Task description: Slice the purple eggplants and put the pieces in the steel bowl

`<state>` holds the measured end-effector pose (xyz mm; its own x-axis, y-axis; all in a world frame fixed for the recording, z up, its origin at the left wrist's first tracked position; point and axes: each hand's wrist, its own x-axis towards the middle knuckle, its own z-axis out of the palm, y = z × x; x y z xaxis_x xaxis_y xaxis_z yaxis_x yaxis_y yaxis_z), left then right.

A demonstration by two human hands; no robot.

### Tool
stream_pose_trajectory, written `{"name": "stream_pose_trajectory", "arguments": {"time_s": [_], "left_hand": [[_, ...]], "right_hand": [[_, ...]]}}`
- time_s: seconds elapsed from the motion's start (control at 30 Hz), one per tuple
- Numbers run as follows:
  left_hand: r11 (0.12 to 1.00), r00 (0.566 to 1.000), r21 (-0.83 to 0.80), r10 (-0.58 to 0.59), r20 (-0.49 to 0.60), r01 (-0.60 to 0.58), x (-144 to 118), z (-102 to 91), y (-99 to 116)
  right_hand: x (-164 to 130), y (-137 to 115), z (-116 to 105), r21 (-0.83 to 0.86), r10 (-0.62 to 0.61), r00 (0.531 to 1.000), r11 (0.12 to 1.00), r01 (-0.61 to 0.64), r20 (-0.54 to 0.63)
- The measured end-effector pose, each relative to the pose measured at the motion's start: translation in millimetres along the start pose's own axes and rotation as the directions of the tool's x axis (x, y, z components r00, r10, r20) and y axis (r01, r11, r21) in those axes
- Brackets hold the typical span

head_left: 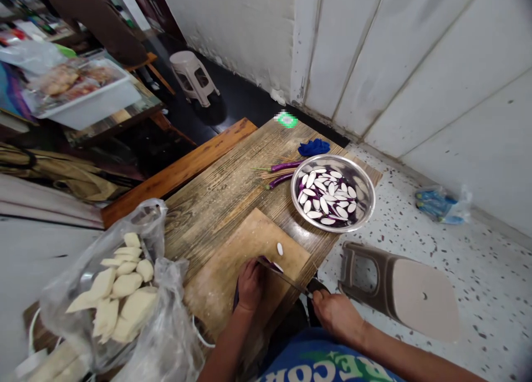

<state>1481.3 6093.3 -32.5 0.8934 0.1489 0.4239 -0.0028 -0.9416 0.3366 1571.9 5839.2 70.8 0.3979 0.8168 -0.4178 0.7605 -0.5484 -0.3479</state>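
Three eggplants show: two (286, 166) beside one metal bowl (368, 196) (its slices overlap too much to count), one (235, 298) on the cutting board (230, 251), clamped in the left hand's (250, 285) grip. The right hand's (338, 314) grip closes around one knife (291, 281). "CO" reads on the shirt (278, 365). The held eggplant, mostly hidden, points away from the body, lengthwise toward the blade.

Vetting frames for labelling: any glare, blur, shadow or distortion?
All in the head view: glare on the steel bowl and wooden tabletop beside it; plastic tub, upper left, looks soft; dark shadow under the far stool; mosaic patch at the tabletop's far corner; some wide-angle stretch toward the edges.
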Motion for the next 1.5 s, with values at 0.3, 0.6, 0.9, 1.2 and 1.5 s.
{"name": "stream_pose_trajectory", "arguments": {"time_s": [0.3, 0.6, 0.9, 1.2, 1.5], "left_hand": [[0.999, 1.000, -0.030, -0.022, 0.012, 0.023, 5.5, -3.4, 5.6], [1.000, 1.000, -0.018, 0.002, 0.009, -0.002, 5.7, -3.1, 6.7], [0.998, 1.000, -0.059, -0.020, 0.006, 0.020, 9.4, -5.6, 9.7], [0.999, 1.000, -0.036, -0.015, 0.017, 0.015, 10.7, -6.1, 8.3], [0.999, 0.999, -0.039, -0.018, 0.031, 0.019, 5.0, -1.3, 2.9]], "right_hand": [[-0.8, -1.4, 0.8, -0.078, -0.004, 1.000, 0.997, 0.005, 0.007], [2.4, -0.1, -15.4, -0.029, 0.012, 0.995, 1.000, -0.010, 0.102], [0.7, 5.3, -16.2, 0.017, 0.005, 0.997, 1.000, -0.006, 0.083], [8.3, 10.1, -22.2, -0.076, -0.031, 0.997, 0.996, 0.037, 0.071], [29.5, 17.0, -21.1, 0.035, -0.054, 0.997, 0.998, 0.052, 0.063]]}}
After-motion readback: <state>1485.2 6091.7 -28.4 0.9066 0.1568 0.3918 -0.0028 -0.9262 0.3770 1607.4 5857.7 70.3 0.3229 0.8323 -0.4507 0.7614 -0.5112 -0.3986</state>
